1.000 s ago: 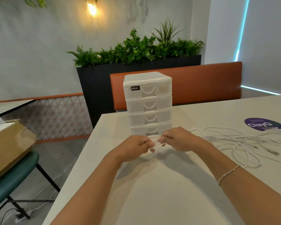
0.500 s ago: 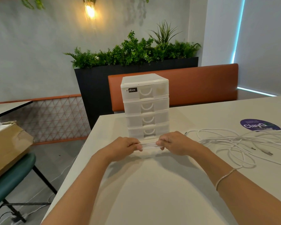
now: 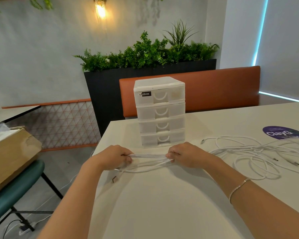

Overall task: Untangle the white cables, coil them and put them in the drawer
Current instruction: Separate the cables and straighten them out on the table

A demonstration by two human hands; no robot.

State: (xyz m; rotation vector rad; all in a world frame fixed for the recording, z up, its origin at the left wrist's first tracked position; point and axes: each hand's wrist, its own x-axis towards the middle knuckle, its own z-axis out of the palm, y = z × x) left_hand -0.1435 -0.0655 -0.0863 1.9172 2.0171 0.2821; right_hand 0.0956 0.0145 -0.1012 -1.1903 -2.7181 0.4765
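Observation:
A bundle of folded white cable (image 3: 149, 156) is stretched between my two hands, just in front of the white drawer unit (image 3: 160, 112). My left hand (image 3: 116, 156) grips one end of the bundle and my right hand (image 3: 185, 155) grips the other. Loose strands sag below onto the table, and a plug end (image 3: 114, 178) lies under my left wrist. A tangled heap of more white cables (image 3: 255, 155) sprawls on the table to the right. All drawers of the unit are closed.
The white table (image 3: 162, 204) has its left edge close to my left arm. A purple round sticker (image 3: 284, 132) lies at the far right. A cardboard box (image 3: 10, 156) rests on a teal stool (image 3: 16, 188) to the left. An orange bench (image 3: 214, 90) stands behind the table.
My hands have moved apart, drawing the folded cable bundle out longer between them. A plug end and slack strands now show under my left hand.

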